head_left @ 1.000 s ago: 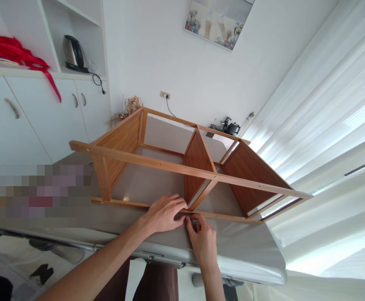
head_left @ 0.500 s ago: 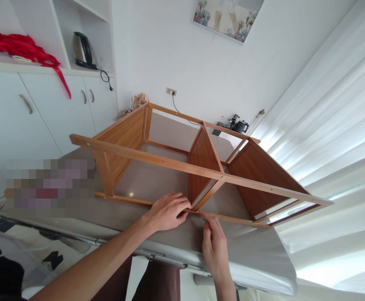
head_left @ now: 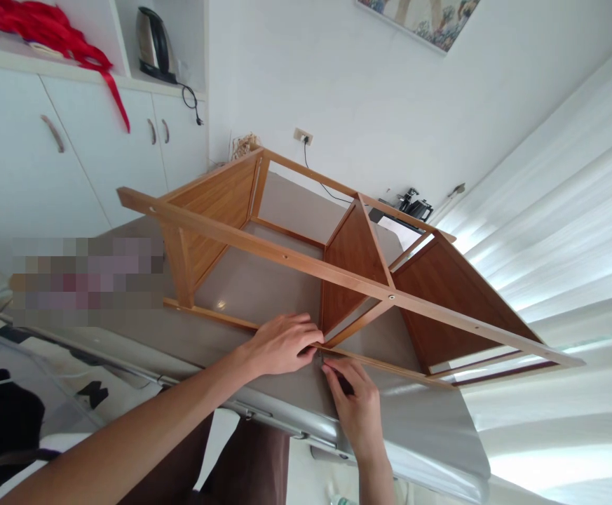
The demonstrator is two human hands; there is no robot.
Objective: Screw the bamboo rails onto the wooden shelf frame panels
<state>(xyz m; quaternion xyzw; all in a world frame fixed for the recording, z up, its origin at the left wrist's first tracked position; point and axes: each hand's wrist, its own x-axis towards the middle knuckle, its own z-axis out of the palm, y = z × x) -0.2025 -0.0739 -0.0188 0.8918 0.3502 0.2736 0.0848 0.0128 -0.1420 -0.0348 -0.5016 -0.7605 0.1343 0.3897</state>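
Observation:
A wooden shelf frame [head_left: 279, 259] lies on its side on the grey-covered table [head_left: 284, 303]. My left hand [head_left: 284, 344] is wrapped over its near lower rail, close to where the middle panel [head_left: 355, 245] meets that rail. Just to the right, my right hand [head_left: 355, 393] is closed in a pinch, thumb and forefinger together. A small, thin metal piece [head_left: 321, 358] pokes out at those fingertips, by the rail joint; its exact kind is too small to make out. A screw head [head_left: 391, 297] shows on the upper rail.
A blurred patch [head_left: 90, 273] hides things at the table's left end. White cabinets [head_left: 5, 161] with an electric kettle [head_left: 154, 45] and red ribbon [head_left: 48, 31] stand behind at left. White curtains [head_left: 563, 238] hang at right. Beyond the frame is a black kettle [head_left: 420, 209].
My right hand has moved slightly left and its fingertips have come closer to my left hand. The left hand keeps its grip on the rail. The camera view has shifted.

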